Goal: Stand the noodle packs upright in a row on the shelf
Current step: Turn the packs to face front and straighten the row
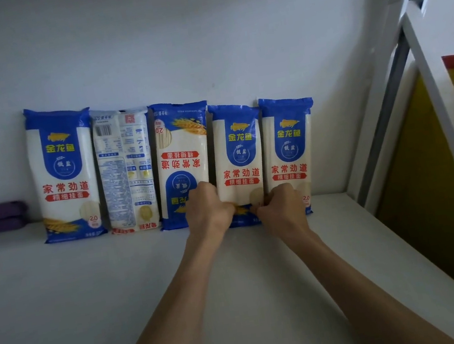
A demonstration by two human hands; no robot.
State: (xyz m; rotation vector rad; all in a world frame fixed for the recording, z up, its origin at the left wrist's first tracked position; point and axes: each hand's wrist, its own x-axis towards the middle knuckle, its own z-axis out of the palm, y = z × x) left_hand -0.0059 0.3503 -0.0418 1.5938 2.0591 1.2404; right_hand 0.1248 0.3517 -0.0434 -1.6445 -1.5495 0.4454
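Against the white wall, five noodle packs (64, 172) stand in a row on the shelf (62, 299). Left hand (207, 207) and right hand (279, 206) pinch the fourth pack (239, 152) by its lower edge, likely squaring it between its neighbours.

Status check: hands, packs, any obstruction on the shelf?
Left hand and right hand gripping fourth pack at its base. Five packs upright against wall. Nothing blocking.

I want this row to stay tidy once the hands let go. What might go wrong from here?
1. The fourth pack, pinched low by the left hand and right hand, could tip forward on release.
2. It crowds the third pack and fifth pack; a nudge could topple either.
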